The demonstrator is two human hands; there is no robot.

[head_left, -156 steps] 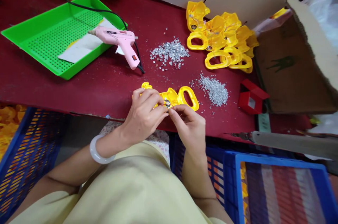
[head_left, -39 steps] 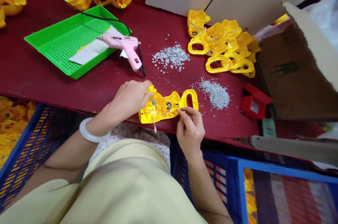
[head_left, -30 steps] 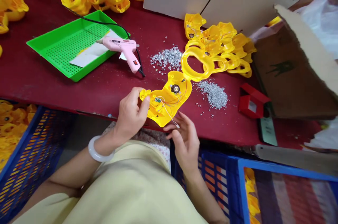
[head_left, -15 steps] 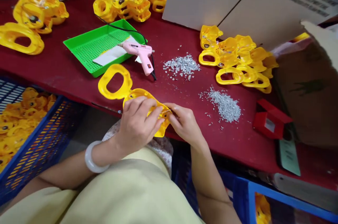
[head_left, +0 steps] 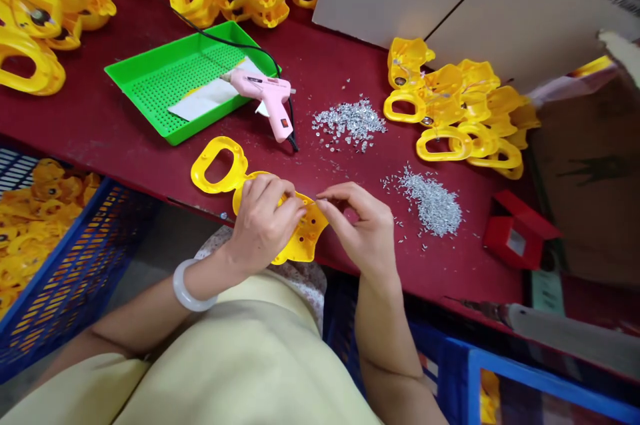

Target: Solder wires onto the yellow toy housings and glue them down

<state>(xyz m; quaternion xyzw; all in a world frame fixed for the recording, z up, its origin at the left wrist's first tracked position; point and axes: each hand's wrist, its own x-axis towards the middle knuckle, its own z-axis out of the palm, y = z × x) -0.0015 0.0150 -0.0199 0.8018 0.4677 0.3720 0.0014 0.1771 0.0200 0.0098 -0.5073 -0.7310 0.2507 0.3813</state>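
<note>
A yellow plastic toy shell (head_left: 306, 236) with a loop-shaped handle lies at the table's front edge, its hollow side up. My left hand (head_left: 265, 225) rests over the shell's middle and hides part of it, thumb and fingers pinched together. Just right of it, my right hand (head_left: 364, 225) is raised over the shell's right end. Its thumb and forefinger pinch the end of a thin wire that runs toward my left fingertips. Whether the left fingers grip the wire or the shell is hard to make out.
Behind the shell lie a pink glue gun (head_left: 270, 97) and a green tray (head_left: 150, 101). Small clear pieces (head_left: 353, 123) and screws (head_left: 433, 203) form two piles. More yellow shells (head_left: 453, 95), a red box (head_left: 517, 231), an electric screwdriver (head_left: 550, 331) and a blue crate (head_left: 100, 258) surround them.
My right hand has lifted slightly and moved right, away from the shell, with the wire in its fingertips. More of the shell's right end shows. The view has shifted, and the screwdriver shows more fully.
</note>
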